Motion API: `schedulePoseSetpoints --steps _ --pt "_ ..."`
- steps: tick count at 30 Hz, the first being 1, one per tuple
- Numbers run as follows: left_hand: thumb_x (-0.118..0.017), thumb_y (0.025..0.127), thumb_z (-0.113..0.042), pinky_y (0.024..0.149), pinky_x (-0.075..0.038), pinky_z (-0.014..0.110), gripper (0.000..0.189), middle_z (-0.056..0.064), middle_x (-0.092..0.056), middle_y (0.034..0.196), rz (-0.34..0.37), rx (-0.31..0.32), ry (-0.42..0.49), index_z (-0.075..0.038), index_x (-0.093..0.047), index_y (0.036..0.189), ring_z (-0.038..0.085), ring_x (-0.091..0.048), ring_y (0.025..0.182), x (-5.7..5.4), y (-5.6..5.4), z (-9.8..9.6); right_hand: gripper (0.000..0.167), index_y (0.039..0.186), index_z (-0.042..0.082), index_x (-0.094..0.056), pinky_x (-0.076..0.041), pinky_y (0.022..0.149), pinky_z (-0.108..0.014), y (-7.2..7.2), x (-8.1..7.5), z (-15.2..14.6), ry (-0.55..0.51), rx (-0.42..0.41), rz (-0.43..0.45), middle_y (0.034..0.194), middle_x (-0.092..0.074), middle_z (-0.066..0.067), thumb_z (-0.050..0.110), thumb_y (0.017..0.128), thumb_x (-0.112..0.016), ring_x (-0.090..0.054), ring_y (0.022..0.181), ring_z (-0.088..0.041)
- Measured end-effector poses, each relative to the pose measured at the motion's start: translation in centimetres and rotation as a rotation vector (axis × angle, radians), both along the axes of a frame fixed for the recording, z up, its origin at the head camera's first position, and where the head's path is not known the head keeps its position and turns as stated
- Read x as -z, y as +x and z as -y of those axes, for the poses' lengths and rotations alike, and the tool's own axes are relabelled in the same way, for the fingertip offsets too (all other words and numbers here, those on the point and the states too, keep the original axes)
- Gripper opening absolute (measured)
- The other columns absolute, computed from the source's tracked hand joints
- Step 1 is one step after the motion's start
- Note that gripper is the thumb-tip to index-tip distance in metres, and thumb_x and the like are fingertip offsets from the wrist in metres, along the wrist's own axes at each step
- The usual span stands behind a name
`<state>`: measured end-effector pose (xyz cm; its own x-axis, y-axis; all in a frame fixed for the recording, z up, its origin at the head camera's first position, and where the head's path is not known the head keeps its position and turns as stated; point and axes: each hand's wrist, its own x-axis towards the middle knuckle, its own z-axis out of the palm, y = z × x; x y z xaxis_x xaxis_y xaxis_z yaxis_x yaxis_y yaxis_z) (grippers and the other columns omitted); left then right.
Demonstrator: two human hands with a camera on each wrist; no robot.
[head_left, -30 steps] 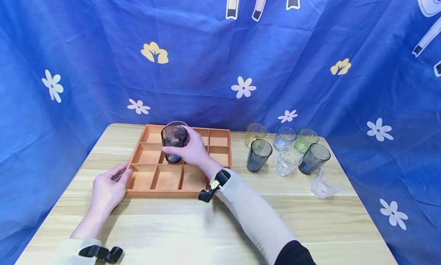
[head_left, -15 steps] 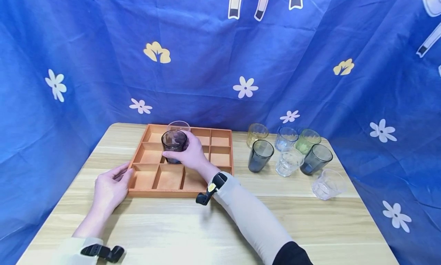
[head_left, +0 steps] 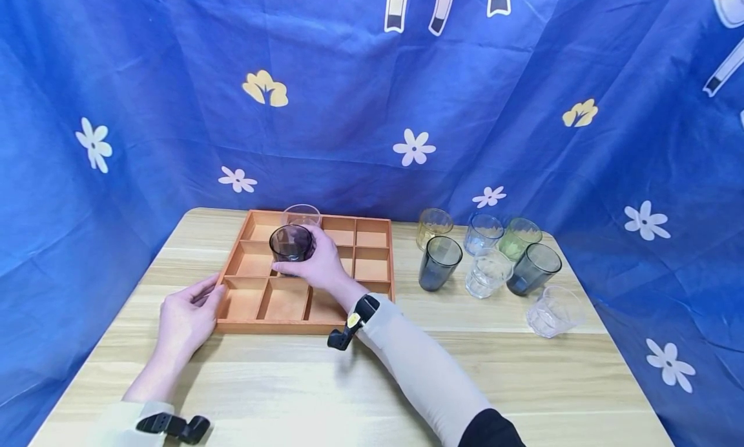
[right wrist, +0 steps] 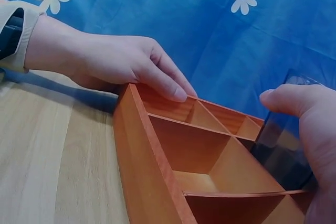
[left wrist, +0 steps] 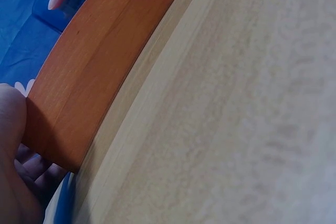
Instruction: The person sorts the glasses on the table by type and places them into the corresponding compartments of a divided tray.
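Observation:
My right hand [head_left: 320, 258] grips a dark purple-tinted drinking glass [head_left: 289, 241] by its side, thumb in front. The glass stands upright with its lower part inside the middle row of a wooden divided tray [head_left: 305, 329]. In the right wrist view, the tinted glass [right wrist: 281, 140] shows between the tray dividers, its base hidden. Just behind it, a clear glass [head_left: 303, 210] sits in the back row, mostly covered by the purple one. At the tray's left wall, my left hand [head_left: 185, 314] holds on near the front corner, thumb over the rim and fingers outside.
Right of the tray stand an amber glass [head_left: 433, 228], a blue glass [head_left: 483, 232], a green glass [head_left: 518, 238], two dark grey glasses [head_left: 439, 263] and two clear glasses [head_left: 487, 274]. A blue patterned curtain [head_left: 343, 98] hangs close behind the wooden table [head_left: 279, 389].
My right hand has moved down slightly with the purple glass, which sits lower in the tray, uncovering more of the clear glass behind. My left hand keeps its place on the tray.

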<state>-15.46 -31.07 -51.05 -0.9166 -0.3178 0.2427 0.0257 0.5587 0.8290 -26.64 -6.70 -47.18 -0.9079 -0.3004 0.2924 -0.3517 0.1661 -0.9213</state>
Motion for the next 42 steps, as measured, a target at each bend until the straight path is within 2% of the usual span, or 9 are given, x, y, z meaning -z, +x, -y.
schedulePoseSetpoints --steps 7,14,18,23,25,32,37,42 --pt "-0.069 0.105 -0.022 0.077 -0.047 0.001 0.039 0.025 -0.071 0.12 0.007 -0.003 0.003 0.004 -0.07 0.134 -0.023 -0.054 0.089 0.0 0.0 0.1 0.082 0.14 0.011 -0.06 -0.051 0.099 -0.021 0.1 -0.5 -0.6 0.06 -0.025 0.025 0.129 -0.071 -0.007 0.019 0.071 -0.102 -0.068 0.117 -0.02" --pt "-0.069 0.105 -0.021 0.076 -0.047 0.001 0.038 0.026 -0.071 0.12 0.007 -0.003 0.016 0.004 -0.07 0.134 -0.023 -0.054 0.088 -0.1 0.0 -0.1 0.09 0.145 0.011 -0.057 -0.054 0.093 -0.021 0.2 -0.7 -1.4 0.087 0.015 0.082 0.13 -0.07 -0.005 0.024 0.069 -0.104 -0.068 0.109 -0.011" --pt "-0.068 0.105 -0.022 0.075 -0.047 0.001 0.039 0.025 -0.071 0.121 0.017 -0.002 0.011 0.004 -0.07 0.134 -0.023 -0.054 0.088 -0.2 0.0 -0.2 0.09 0.146 0.01 -0.057 -0.054 0.098 -0.024 0.2 -0.9 -2.3 0.09 0.013 0.09 0.133 -0.067 -0.001 0.024 0.07 -0.103 -0.065 0.114 -0.01" --pt "-0.068 0.105 -0.023 0.075 -0.046 0.001 0.039 0.024 -0.071 0.121 0.012 -0.009 -0.001 0.003 -0.07 0.134 -0.024 -0.054 0.088 -0.1 -0.1 -0.1 0.087 0.145 0.005 -0.056 -0.051 0.109 -0.039 0.3 -1.5 -3.7 0.062 -0.025 0.082 0.137 -0.065 -0.001 0.022 0.073 -0.101 -0.063 0.124 -0.021" --pt "-0.068 0.105 -0.023 0.076 -0.046 0.001 0.039 0.024 -0.071 0.121 0.008 -0.012 -0.002 0.003 -0.07 0.134 -0.024 -0.054 0.089 -0.1 -0.1 -0.1 0.087 0.146 0.003 -0.055 -0.049 0.111 -0.041 0.4 -1.8 -4.2 0.043 -0.04 0.075 0.138 -0.064 -0.003 0.022 0.074 -0.101 -0.062 0.127 -0.026" --pt "-0.067 0.105 -0.023 0.075 -0.048 0.002 0.04 0.026 -0.07 0.122 0.01 -0.004 0.009 0.005 -0.07 0.134 -0.022 -0.056 0.089 0.2 -0.2 0.1 0.085 0.146 0.001 -0.055 -0.046 0.113 -0.03 1.0 -3.3 -6.4 0.047 -0.051 0.043 0.134 -0.064 0.0 0.022 0.076 -0.099 -0.06 0.13 -0.027" --pt "-0.067 0.105 -0.023 0.074 -0.047 0.002 0.04 0.026 -0.07 0.121 0.007 -0.004 0.002 0.005 -0.07 0.134 -0.023 -0.055 0.088 0.3 -0.2 0.1 0.082 0.145 0.002 -0.056 -0.045 0.113 -0.03 1.5 -4.5 -8.4 0.038 -0.062 0.007 0.135 -0.065 -0.004 0.017 0.077 -0.099 -0.06 0.13 -0.027" --pt "-0.068 0.105 -0.023 0.074 -0.047 0.002 0.04 0.026 -0.071 0.121 0.008 -0.001 -0.005 0.005 -0.07 0.133 -0.023 -0.055 0.088 0.3 -0.3 0.1 0.081 0.145 -0.004 -0.053 -0.044 0.115 -0.033 2.2 -5.8 -10.6 -0.021 -0.075 -0.022 0.138 -0.063 -0.013 0.005 0.077 -0.096 -0.059 0.131 -0.031"
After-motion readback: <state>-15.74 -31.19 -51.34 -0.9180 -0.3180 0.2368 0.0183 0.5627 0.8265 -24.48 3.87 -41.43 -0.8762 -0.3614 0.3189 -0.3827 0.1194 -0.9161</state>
